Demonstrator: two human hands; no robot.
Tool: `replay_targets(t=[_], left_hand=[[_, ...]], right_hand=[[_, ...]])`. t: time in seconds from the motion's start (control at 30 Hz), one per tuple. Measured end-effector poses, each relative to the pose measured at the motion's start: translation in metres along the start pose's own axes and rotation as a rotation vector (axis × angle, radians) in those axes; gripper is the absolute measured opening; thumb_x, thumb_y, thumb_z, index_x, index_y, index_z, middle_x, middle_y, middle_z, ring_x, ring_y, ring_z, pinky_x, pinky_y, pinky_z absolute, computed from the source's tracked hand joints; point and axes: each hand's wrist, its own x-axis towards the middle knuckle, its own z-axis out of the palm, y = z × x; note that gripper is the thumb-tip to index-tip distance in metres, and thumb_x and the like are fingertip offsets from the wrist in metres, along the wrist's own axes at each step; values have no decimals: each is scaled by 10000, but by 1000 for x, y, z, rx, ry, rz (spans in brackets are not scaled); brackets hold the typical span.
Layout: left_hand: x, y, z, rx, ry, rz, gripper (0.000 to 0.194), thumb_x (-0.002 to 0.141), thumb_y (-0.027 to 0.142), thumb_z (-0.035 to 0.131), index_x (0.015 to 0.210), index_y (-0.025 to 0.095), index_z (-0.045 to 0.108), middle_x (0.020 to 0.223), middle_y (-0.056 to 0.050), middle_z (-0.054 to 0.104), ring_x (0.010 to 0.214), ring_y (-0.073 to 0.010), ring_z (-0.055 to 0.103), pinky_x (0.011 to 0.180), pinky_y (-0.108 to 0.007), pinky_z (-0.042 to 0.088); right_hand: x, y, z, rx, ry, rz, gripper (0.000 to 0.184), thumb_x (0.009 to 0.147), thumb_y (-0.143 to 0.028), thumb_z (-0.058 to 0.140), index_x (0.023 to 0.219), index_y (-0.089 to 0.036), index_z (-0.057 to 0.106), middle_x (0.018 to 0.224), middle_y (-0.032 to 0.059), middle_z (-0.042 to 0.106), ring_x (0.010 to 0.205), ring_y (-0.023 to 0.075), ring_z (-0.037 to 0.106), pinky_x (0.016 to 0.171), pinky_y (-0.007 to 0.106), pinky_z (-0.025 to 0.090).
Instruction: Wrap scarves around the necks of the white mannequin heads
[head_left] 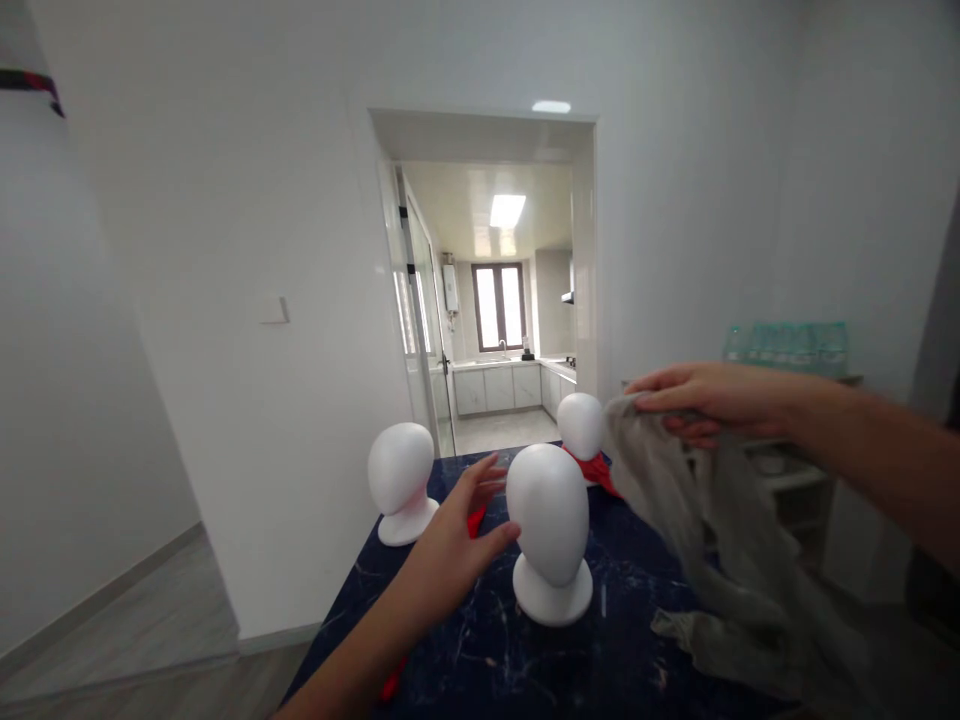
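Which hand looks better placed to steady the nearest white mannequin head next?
Probably the left hand: it is open right beside that mannequin head, while the right hand, farther off, holds the grey cloth.

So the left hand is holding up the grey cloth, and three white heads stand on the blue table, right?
No, the head view shows the right hand holding up the grey cloth; three white heads do stand on the blue table.

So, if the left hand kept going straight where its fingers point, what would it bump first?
Probably the nearest white mannequin head, just to the right of the left hand. Depth is hard to judge in this one view, so it might slip past.
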Motion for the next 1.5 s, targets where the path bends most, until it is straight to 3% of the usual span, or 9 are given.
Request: replay_targets(t=[0.17, 0.3, 0.47, 0.67, 0.77, 0.87, 1.0, 1.27, 1.5], left_hand=[[58, 62, 37, -178, -164, 106, 1050, 726, 248, 881, 1630, 281, 347, 1482, -124, 643, 1289, -299, 660, 1118, -460, 515], [83, 71, 42, -68, -223, 34, 670, 782, 143, 671, 1445, 188, 590, 837, -8, 769, 625, -147, 651, 637, -268, 509], [84, 84, 25, -292, -93, -80, 512, 818, 173, 589, 1316, 181, 707, 552, 64, 568, 473, -104, 477, 488, -218, 345], [82, 111, 27, -870, -102, 13, 518, 891, 197, 640, 1409, 196, 633, 824, -25, 734, 609, -123, 645, 616, -248, 544], [88, 115, 21, -944, -30, 94, 472, 918, 166, 655, 1386, 232, 648, 1041, -51, 783, 645, -112, 672, 656, -255, 587], [97, 108, 1, -1000, 82, 143, 459, 916, 100, 647, 1349, 251, 664, 1267, -43, 763, 609, -61, 639, 635, -217, 582], [109, 90, -33, -1085, 179, 155, 495, 861, 10, 648, 1303, 233, 673, 1351, -29, 739, 545, -8, 563, 562, -154, 535], [117, 65, -57, -1256, 157, 87, 256, 974, 93, 602, 1199, 183, 684, 1091, -29, 789, 478, 3, 505, 629, -167, 604], [113, 41, -69, -1156, -6, 61, 359, 876, 210, 799, 1215, 161, 691, 632, 117, 536, 436, -1, 418, 502, -131, 465]], right_hand=[[4, 13, 97, 18, -306, 15, 326, 871, -472, 801, 1014, -198, 697, 601, -26, 698, 479, 118, 629, 449, 191, 486], [8, 19, 112, 96, -323, 32, 374, 868, -457, 808, 1074, -222, 602, 634, -57, 663, 448, 114, 566, 405, 213, 482], [-10, 43, 116, 356, -390, 147, 518, 783, -401, 894, 1191, -251, 613, 769, -75, 644, 530, 103, 568, 497, 244, 543], [-40, 82, 159, 592, -544, 72, 306, 766, -277, 897, 1024, -184, 759, 990, 21, 761, 955, 178, 701, 921, 293, 549], [-50, 96, 164, 827, -761, 116, 390, 789, -394, 855, 1074, -144, 759, 1033, 103, 796, 958, 240, 746, 935, 383, 579], [-48, 117, 145, 923, -921, 143, 454, 809, -478, 814, 1068, -114, 731, 825, 98, 792, 646, 204, 724, 815, 438, 629], [-32, 148, 88, 918, -771, 105, 421, 862, -453, 782, 1122, -140, 676, 547, -64, 625, 359, 71, 446, 747, 429, 654], [-7, 159, -36, 659, -526, 140, 367, 863, -306, 784, 1180, -211, 626, 620, -119, 596, 312, -8, 178, 514, 275, 609], [-11, 147, -82, 514, -397, 204, 253, 812, -343, 815, 934, -175, 669, 616, -93, 601, 332, -25, 203, 431, 225, 479]])
